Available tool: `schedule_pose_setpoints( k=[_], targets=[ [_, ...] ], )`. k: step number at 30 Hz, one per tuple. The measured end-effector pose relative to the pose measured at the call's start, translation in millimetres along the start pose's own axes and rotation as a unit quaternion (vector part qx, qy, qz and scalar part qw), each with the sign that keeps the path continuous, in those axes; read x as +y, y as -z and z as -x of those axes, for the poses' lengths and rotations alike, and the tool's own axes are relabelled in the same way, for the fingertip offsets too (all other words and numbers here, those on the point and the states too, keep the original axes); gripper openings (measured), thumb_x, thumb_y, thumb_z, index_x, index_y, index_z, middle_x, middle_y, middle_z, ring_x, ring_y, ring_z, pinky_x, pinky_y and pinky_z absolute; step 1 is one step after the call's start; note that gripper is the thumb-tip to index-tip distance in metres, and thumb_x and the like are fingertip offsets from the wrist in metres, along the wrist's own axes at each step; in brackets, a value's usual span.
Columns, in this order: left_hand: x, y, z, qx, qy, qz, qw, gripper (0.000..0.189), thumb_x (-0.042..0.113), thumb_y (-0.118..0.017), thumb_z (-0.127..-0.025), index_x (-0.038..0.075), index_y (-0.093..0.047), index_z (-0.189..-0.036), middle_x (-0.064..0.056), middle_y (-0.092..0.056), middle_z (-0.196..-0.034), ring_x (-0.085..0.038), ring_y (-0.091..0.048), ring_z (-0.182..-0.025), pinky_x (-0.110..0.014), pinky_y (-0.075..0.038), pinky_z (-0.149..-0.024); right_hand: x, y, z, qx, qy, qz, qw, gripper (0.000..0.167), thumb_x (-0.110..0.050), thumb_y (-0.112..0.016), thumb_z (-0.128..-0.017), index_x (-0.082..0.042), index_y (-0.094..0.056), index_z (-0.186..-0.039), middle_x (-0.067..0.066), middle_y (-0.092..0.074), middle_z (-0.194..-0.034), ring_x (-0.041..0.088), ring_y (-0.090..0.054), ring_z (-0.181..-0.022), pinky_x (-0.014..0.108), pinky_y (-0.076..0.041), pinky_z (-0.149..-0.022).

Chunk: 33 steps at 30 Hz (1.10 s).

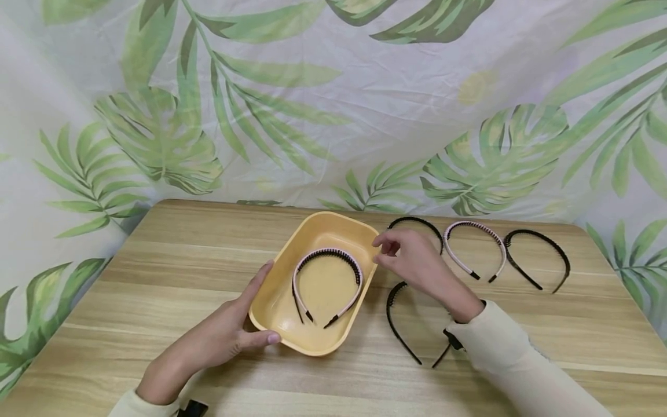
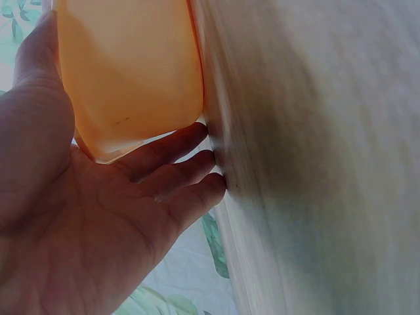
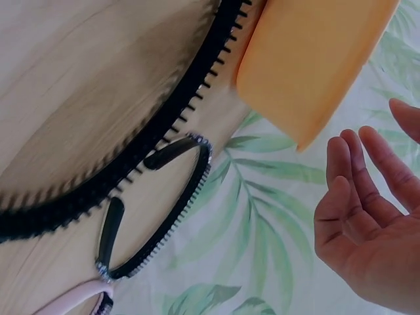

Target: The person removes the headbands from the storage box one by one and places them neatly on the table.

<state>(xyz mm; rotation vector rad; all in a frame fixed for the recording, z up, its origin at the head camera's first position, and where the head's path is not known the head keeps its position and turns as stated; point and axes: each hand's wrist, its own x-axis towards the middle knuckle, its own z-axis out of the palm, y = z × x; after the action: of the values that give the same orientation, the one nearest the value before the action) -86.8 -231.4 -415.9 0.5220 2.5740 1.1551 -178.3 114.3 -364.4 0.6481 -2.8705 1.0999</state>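
My left hand (image 1: 219, 336) rests along the near left corner of a yellow plastic basin (image 1: 325, 346), thumb at the near rim and index finger along the left side. In the left wrist view its other fingers (image 2: 177, 180) extend below the basin wall to the tabletop. Inside the basin lie a pink headband (image 1: 346, 308) and a black headband (image 1: 297, 304), overlapping. My right hand (image 1: 414, 260) hovers by the basin's right rim, fingers loosely bent and holding nothing. Below its wrist lies a black toothed headband (image 1: 398, 333), partly hidden by the forearm.
Right of the basin, a row along the far side of the wooden table (image 1: 172, 278) has a black headband (image 1: 417, 219), a pink headband (image 1: 449, 246) and another black headband (image 1: 560, 255). A leaf-patterned cloth (image 1: 391, 116) hangs behind the table.
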Motion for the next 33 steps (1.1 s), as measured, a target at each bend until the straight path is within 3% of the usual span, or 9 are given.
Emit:
schedule_pose_setpoints(
  k=[8, 15, 24, 33],
  targets=[
    [-1.3, -0.9, 0.1, 0.007, 0.002, -0.010, 0.9999, 0.117, 0.048, -0.079, -0.090, 0.034, 0.006, -0.169, -0.025, -0.032, -0.168, -0.033, -0.054, -0.140, -0.056, -0.038, -0.116, -8.4, -8.9, -11.7, -0.011, -0.009, -0.013, 0.9998, 0.014, -0.009, -0.076, -0.093, -0.002, -0.077, -0.106, 0.010, -0.073, -0.096, 0.023, -0.065, -0.090, 0.037, -0.054, -0.082],
    [0.2, -1.0, 0.0, 0.010, -0.004, -0.016, 0.9998, 0.117, 0.048, -0.079, -0.091, 0.032, 0.006, -0.169, -0.026, -0.033, -0.167, -0.035, -0.053, -0.141, -0.061, -0.036, -0.115, -11.3, -15.6, -20.1, -0.019, 0.006, -0.024, 0.9995, 0.020, -0.008, -0.077, -0.092, 0.001, -0.076, -0.110, 0.018, -0.076, -0.106, 0.029, -0.068, -0.097, 0.042, -0.058, -0.087],
    [1.5, 0.4, 0.1, 0.003, 0.003, -0.004, 1.0000, 0.117, 0.047, -0.079, -0.091, 0.033, 0.007, -0.169, -0.026, -0.031, -0.168, -0.035, -0.054, -0.140, -0.061, -0.037, -0.115, -10.5, -25.2, -32.2, -0.040, 0.017, -0.022, 0.9988, 0.020, -0.006, -0.075, -0.092, 0.004, -0.076, -0.109, 0.019, -0.077, -0.107, 0.028, -0.071, -0.097, 0.041, -0.059, -0.089],
    [2.0, 0.2, 0.7, 0.008, 0.002, -0.009, 0.9999, 0.117, 0.048, -0.079, -0.091, 0.033, 0.006, -0.169, -0.026, -0.032, -0.168, -0.035, -0.053, -0.141, -0.060, -0.036, -0.116, -8.5, -35.6, -44.2, -0.058, 0.004, -0.014, 0.9982, 0.020, -0.008, -0.075, -0.093, 0.002, -0.076, -0.111, 0.016, -0.077, -0.108, 0.027, -0.071, -0.099, 0.039, -0.058, -0.091]
  ],
)
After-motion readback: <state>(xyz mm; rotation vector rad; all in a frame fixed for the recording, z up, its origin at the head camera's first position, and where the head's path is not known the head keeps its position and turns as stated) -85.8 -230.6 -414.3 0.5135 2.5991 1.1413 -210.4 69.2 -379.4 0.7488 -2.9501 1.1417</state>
